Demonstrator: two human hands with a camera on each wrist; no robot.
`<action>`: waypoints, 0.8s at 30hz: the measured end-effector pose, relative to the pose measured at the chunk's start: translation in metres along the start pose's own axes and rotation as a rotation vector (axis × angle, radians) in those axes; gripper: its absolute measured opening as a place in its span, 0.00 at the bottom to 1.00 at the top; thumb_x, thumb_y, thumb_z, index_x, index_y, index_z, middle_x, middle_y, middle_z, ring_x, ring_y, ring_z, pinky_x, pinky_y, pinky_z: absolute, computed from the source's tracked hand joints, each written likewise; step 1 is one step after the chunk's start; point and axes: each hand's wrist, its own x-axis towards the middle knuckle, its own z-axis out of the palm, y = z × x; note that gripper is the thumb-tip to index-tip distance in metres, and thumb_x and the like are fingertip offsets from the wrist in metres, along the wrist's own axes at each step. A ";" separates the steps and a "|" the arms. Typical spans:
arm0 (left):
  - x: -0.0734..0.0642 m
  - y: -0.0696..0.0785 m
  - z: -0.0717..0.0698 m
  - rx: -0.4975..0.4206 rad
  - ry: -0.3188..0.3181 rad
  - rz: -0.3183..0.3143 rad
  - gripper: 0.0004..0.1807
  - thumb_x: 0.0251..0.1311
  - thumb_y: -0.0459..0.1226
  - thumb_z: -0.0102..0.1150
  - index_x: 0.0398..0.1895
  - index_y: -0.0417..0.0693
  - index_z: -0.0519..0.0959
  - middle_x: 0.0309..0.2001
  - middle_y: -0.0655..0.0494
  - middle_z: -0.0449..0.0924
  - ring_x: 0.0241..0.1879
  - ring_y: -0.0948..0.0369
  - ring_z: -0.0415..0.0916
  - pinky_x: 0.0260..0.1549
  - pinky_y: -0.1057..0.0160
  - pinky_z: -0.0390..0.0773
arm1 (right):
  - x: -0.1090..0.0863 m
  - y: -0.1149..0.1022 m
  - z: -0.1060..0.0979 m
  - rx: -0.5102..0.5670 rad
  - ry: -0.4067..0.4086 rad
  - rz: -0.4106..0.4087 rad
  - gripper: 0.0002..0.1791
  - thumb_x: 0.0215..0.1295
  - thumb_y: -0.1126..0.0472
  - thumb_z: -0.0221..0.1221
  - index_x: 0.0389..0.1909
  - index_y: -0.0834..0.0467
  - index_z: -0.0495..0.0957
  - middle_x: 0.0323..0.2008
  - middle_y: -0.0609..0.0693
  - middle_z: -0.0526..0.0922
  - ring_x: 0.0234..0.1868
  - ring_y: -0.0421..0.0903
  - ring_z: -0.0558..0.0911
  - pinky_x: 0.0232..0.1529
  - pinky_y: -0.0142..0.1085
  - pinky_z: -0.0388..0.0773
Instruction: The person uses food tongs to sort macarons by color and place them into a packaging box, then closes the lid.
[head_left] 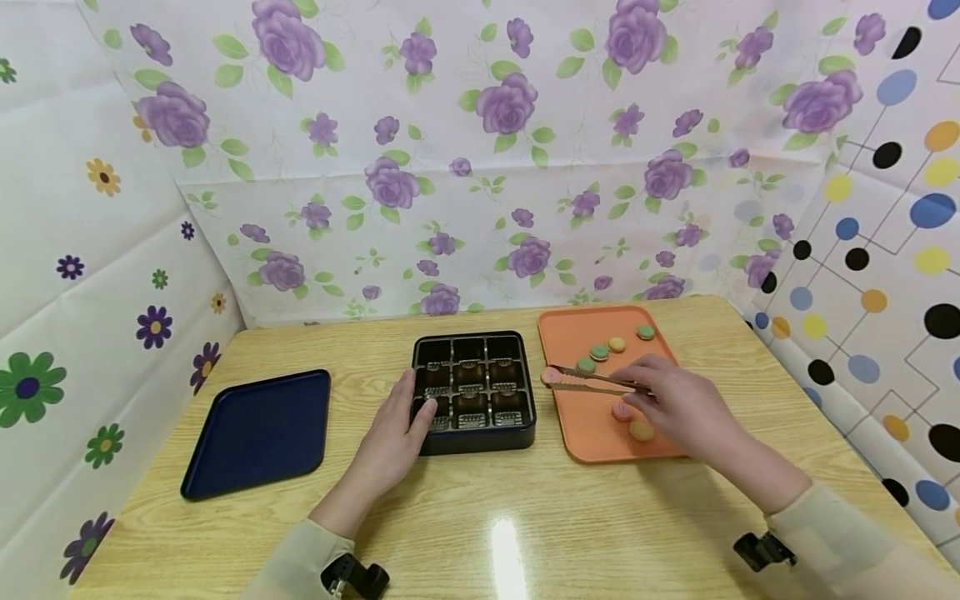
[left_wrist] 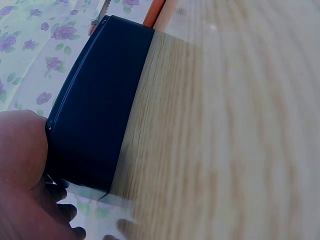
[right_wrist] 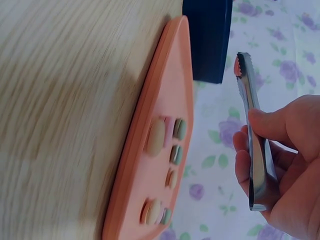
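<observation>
My right hand (head_left: 678, 400) holds metal tongs (right_wrist: 258, 150), and their tips pinch a pink macaron (head_left: 551, 375). That macaron is in the air over the left edge of the orange tray (head_left: 588, 446). On the tray sit green macarons (head_left: 599, 352), a small yellow one (head_left: 617, 344), a pink one (head_left: 622, 410) and a tan one (head_left: 642, 430); my right hand hides part of the tray in the head view. My left hand (head_left: 390, 446) rests against the left side of a black box (head_left: 476, 440), thumb near its front rim. Clear plastic compartments line the box, and those I see hold nothing.
A dark blue tray (head_left: 258, 437) lies at the left of the wooden table (head_left: 450, 517). The box stands between the two trays, close to the orange one. Flowered cloth (head_left: 465, 200) hangs behind the table, and patterned cloths hang at both sides.
</observation>
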 end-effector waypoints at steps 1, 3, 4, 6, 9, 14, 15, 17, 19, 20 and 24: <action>0.000 0.000 0.000 -0.002 -0.001 0.000 0.46 0.89 0.61 0.37 0.93 0.49 0.35 0.91 0.44 0.35 0.89 0.43 0.34 0.83 0.34 0.43 | 0.001 -0.003 0.000 0.005 -0.004 -0.005 0.16 0.71 0.67 0.74 0.57 0.54 0.90 0.49 0.50 0.86 0.32 0.38 0.81 0.29 0.39 0.78; 0.000 -0.001 0.000 -0.004 -0.001 0.001 0.46 0.89 0.62 0.37 0.93 0.49 0.35 0.91 0.44 0.35 0.89 0.43 0.34 0.83 0.34 0.43 | 0.003 -0.008 0.002 0.016 -0.017 -0.007 0.16 0.72 0.67 0.74 0.58 0.54 0.90 0.49 0.49 0.87 0.32 0.38 0.81 0.29 0.38 0.78; 0.000 -0.001 0.000 -0.005 -0.001 0.002 0.46 0.89 0.63 0.37 0.93 0.49 0.36 0.91 0.44 0.35 0.89 0.43 0.34 0.83 0.33 0.43 | 0.004 -0.010 0.003 0.019 -0.025 -0.006 0.16 0.72 0.67 0.74 0.58 0.53 0.90 0.49 0.49 0.87 0.33 0.38 0.82 0.30 0.38 0.78; 0.001 -0.002 0.000 -0.004 -0.001 0.002 0.47 0.88 0.64 0.36 0.93 0.49 0.36 0.91 0.44 0.36 0.89 0.43 0.34 0.83 0.34 0.43 | 0.006 -0.015 0.005 0.024 -0.038 -0.003 0.17 0.72 0.66 0.74 0.59 0.53 0.90 0.49 0.48 0.87 0.35 0.38 0.82 0.31 0.38 0.78; 0.001 -0.003 0.001 -0.005 -0.001 0.003 0.46 0.89 0.62 0.37 0.93 0.50 0.35 0.91 0.44 0.36 0.89 0.43 0.34 0.83 0.34 0.43 | 0.009 -0.021 0.009 0.025 -0.046 -0.014 0.17 0.72 0.66 0.75 0.59 0.53 0.90 0.49 0.48 0.87 0.37 0.40 0.83 0.34 0.39 0.80; 0.002 -0.004 0.001 -0.010 -0.004 0.006 0.45 0.90 0.60 0.39 0.93 0.50 0.35 0.91 0.44 0.36 0.89 0.43 0.34 0.83 0.34 0.43 | 0.012 -0.028 0.013 0.033 -0.041 -0.054 0.16 0.72 0.65 0.74 0.58 0.53 0.91 0.53 0.50 0.88 0.38 0.40 0.86 0.35 0.37 0.79; 0.002 -0.004 0.001 -0.011 -0.004 0.006 0.45 0.90 0.60 0.38 0.93 0.50 0.35 0.91 0.44 0.36 0.89 0.43 0.34 0.83 0.34 0.43 | 0.012 -0.029 0.014 0.039 -0.045 -0.058 0.16 0.72 0.65 0.74 0.58 0.53 0.91 0.55 0.51 0.88 0.38 0.40 0.87 0.34 0.35 0.78; 0.002 -0.004 0.001 -0.010 -0.003 0.006 0.45 0.89 0.61 0.38 0.93 0.49 0.36 0.91 0.43 0.36 0.89 0.43 0.34 0.83 0.33 0.43 | 0.013 -0.032 0.015 0.037 -0.049 -0.069 0.17 0.72 0.65 0.74 0.59 0.52 0.91 0.55 0.50 0.88 0.38 0.39 0.87 0.34 0.34 0.76; 0.001 -0.004 0.001 -0.010 -0.001 0.005 0.45 0.89 0.61 0.38 0.93 0.48 0.36 0.91 0.43 0.36 0.89 0.43 0.34 0.83 0.33 0.44 | 0.014 -0.034 0.016 0.043 -0.056 -0.081 0.17 0.72 0.65 0.74 0.58 0.52 0.91 0.54 0.49 0.88 0.39 0.40 0.87 0.34 0.34 0.77; 0.001 -0.004 0.000 -0.010 0.000 0.004 0.45 0.89 0.61 0.38 0.93 0.48 0.36 0.91 0.43 0.36 0.89 0.42 0.34 0.83 0.33 0.44 | 0.015 -0.035 0.017 0.050 -0.061 -0.086 0.16 0.72 0.65 0.74 0.58 0.52 0.91 0.54 0.48 0.88 0.39 0.40 0.87 0.33 0.33 0.79; 0.001 -0.002 0.000 -0.011 0.000 0.006 0.45 0.90 0.60 0.39 0.93 0.47 0.37 0.91 0.42 0.36 0.89 0.42 0.35 0.83 0.33 0.44 | 0.017 -0.039 0.017 0.050 -0.080 -0.103 0.16 0.72 0.66 0.74 0.58 0.53 0.90 0.52 0.47 0.87 0.38 0.39 0.86 0.32 0.32 0.80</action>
